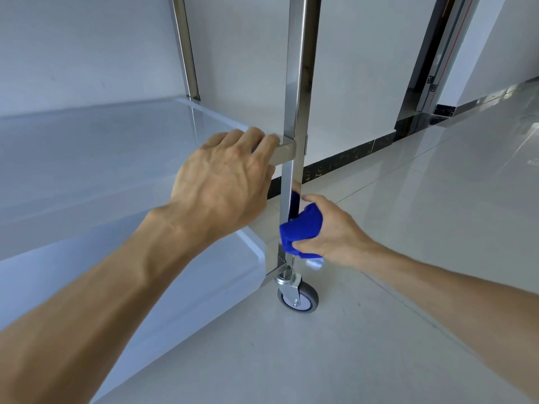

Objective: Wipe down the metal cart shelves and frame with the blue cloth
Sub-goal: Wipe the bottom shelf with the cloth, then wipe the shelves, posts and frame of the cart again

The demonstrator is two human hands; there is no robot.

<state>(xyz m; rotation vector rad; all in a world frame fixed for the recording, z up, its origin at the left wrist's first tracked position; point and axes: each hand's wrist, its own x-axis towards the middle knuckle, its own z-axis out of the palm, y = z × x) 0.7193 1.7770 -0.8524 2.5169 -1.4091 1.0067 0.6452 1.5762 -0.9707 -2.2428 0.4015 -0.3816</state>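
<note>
Visibly, two hands, one blue cloth (300,230), one caster (298,295)

Bunched blue cloth (302,228) against shiny upright cart post (294,83)
</note>
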